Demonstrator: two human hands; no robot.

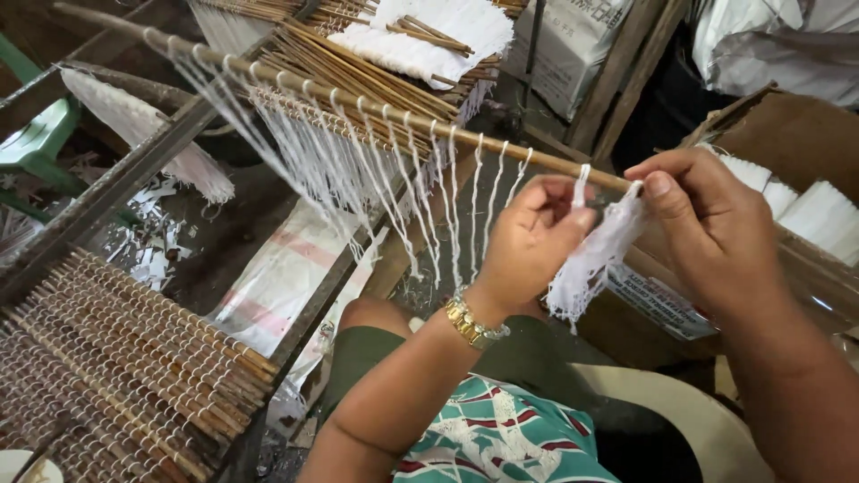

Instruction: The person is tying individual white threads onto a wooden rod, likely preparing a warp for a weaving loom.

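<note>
Closest to me, the left hand [528, 241] curls its fingers [562, 215] narrow around a single white strand [582, 185] just where it loops over the long bamboo stick [358, 100]; a gold watch sits on that wrist. Just beside it, the right hand [716, 228] pinches a fluffy bundle of white threads [591, 264] between thumb and forefinger, fingers closed on its top end, the rest hanging loose below both hands; the two hands are almost touching at the stick's near end.

The threads look feather-light, limp and quick to tangle or fray, so I judge them best taken near the top, close to the stick, one strand at a time; the stick looks stiff and thin, likely to flex under a pull.

Away from the fingers to the left, the hung strands [376, 170] dangle along the stick in a spaced row; below them and further left, a stack of wound sticks [125, 358] lies in a dense brown pile. Beyond the fingers, more stick bundles with white fibre [420, 45] rest on a frame; to the right of the fingers, a cardboard box [787, 134] holds white rolls [819, 215].
</note>
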